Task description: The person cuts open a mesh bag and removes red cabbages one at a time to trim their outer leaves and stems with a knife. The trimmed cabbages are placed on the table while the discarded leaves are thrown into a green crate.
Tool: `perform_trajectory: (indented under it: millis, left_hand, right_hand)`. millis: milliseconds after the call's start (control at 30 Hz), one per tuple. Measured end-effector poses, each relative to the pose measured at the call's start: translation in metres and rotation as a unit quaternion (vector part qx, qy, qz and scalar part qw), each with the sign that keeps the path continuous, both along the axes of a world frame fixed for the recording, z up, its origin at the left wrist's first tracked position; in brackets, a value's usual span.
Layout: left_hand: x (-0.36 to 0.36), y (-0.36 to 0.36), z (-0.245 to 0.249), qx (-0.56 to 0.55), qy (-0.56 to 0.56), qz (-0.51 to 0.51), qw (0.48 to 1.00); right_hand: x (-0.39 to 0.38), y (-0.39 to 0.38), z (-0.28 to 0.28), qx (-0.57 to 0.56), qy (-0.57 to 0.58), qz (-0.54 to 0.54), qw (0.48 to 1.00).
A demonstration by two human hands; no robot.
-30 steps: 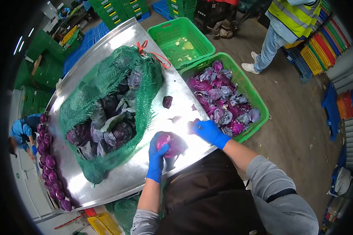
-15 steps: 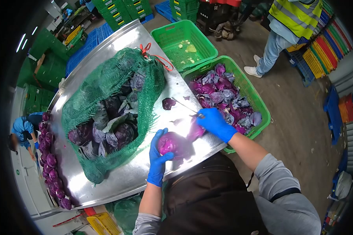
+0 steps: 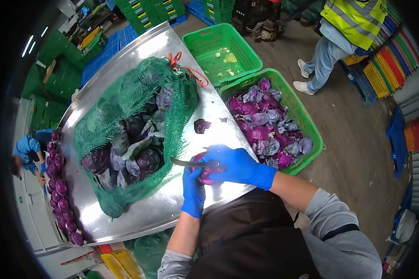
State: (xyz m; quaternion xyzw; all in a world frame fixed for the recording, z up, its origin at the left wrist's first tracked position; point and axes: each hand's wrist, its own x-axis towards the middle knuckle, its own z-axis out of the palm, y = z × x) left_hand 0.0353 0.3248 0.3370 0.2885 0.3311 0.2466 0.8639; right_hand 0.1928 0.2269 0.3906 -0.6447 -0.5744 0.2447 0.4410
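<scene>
A peeled red cabbage is held over the metal table's near edge. My left hand, in a blue glove, is wrapped round its left side. My right hand, also gloved, grips a knife whose blade points left across the top of the cabbage. The right fingers lie against the cabbage too; the knife's handle is hidden by them. Left of both hands lies a green mesh bag of unpeeled red cabbages. A loose purple leaf piece rests beyond the hands.
A green crate of purple leaves stands right of the metal table, with another green crate holding scraps behind it. Peeled cabbages line the table's left edge. A co-worker in blue and a person in a yellow vest stand nearby.
My right hand has moved left with the knife, from the table's right edge onto the cabbage. The purple leaf near that edge has left the table.
</scene>
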Motion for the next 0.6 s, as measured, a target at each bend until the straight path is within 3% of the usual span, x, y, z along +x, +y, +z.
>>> perform_trajectory:
  millis: [167, 200, 267, 333, 367, 400, 433, 467, 533, 600]
  left_hand:
    - [0.009, -0.007, 0.003, -0.067, 0.041, 0.03, 0.996]
    - [0.006, -0.006, 0.008, -0.067, 0.043, 0.031, 0.996]
    - [0.0, -0.001, 0.016, -0.192, -0.06, 0.023, 0.979]
    - [-0.003, 0.002, 0.019, -0.219, -0.096, 0.024, 0.971]
    - [-0.001, 0.001, 0.026, -0.273, -0.146, 0.015, 0.951]
    - [0.003, 0.0, 0.032, -0.324, -0.195, 0.006, 0.926]
    - [0.009, -0.003, 0.035, -0.281, -0.164, -0.008, 0.946]
    - [0.008, -0.002, 0.029, -0.28, -0.163, -0.007, 0.946]
    - [0.006, 0.001, 0.006, -0.218, -0.138, -0.01, 0.966]
    - [0.001, 0.001, 0.004, -0.187, -0.125, -0.003, 0.974]
  right_hand:
    - [0.015, -0.013, -0.023, 0.019, 0.001, 0.025, 0.999]
    - [0.026, -0.019, -0.024, -0.008, 0.049, 0.028, 0.998]
    - [0.052, -0.026, -0.027, -0.035, 0.095, 0.036, 0.994]
    - [0.072, -0.029, -0.03, -0.125, -0.133, -0.127, 0.975]
    - [0.07, -0.026, -0.026, -0.125, -0.132, -0.126, 0.975]
    - [0.065, -0.021, -0.016, -0.08, -0.021, -0.117, 0.99]
    - [0.06, -0.015, -0.003, -0.035, 0.091, -0.105, 0.99]
    - [0.048, -0.011, 0.02, -0.119, 0.173, -0.051, 0.976]
    - [0.028, -0.008, 0.046, -0.151, 0.289, 0.028, 0.945]
    - [0.015, -0.003, 0.017, -0.116, 0.291, 0.008, 0.95]
